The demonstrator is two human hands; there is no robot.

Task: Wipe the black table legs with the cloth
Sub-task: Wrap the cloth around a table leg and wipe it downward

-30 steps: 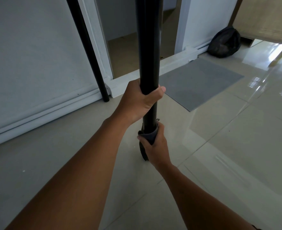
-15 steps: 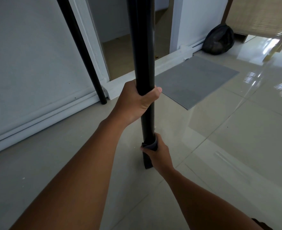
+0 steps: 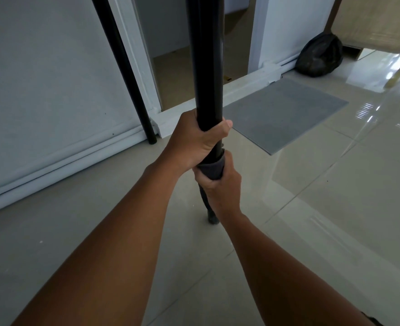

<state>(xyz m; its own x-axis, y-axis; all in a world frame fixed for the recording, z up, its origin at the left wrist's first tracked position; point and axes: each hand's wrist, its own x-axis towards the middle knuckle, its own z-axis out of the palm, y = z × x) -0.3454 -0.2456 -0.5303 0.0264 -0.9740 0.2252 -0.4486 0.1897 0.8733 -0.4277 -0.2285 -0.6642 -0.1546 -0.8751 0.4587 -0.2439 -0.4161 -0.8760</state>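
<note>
Visibly two legs; one cloth

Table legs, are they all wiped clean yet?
Not yet. Nothing looks surely finished, because black hides the dust. In hand: the right hand squeezes the cloth around the near leg, low down, just under the bare left hand steadying it. Left: the leg's upper part above the hands, and the far leg by the wall, which nobody is touching.

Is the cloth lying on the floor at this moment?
No, the right hand holds the cloth wrapped around the near black table leg, just below the left hand.
</note>
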